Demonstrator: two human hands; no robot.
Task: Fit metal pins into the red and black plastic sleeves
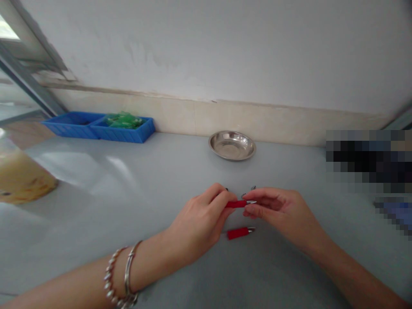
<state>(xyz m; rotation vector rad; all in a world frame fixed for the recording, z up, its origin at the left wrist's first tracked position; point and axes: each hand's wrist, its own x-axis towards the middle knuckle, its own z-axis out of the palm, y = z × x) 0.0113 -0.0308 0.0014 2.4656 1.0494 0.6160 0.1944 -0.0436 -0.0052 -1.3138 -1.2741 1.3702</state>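
My left hand (206,212) is closed round a slim red pen-like piece (236,204) with a pointed silver tip, held above the table. Close against that tip is my right hand (278,206), thumb and fingers drawn together in a pinch. Exactly what lies between its fingertips is partly hidden. Just below the hands, a second red piece (237,233) with a metal end lies on the table. Small dark metal bits (253,187) show behind the right fingertips, too small to name.
A shallow round steel dish (232,146) stands near the wall. Two blue bins (124,134) sit at the back left, one with green plastic packets (125,120). A clear bag (24,176) with yellowish contents is at the left edge. Blurred-out items (370,159) occupy the right.
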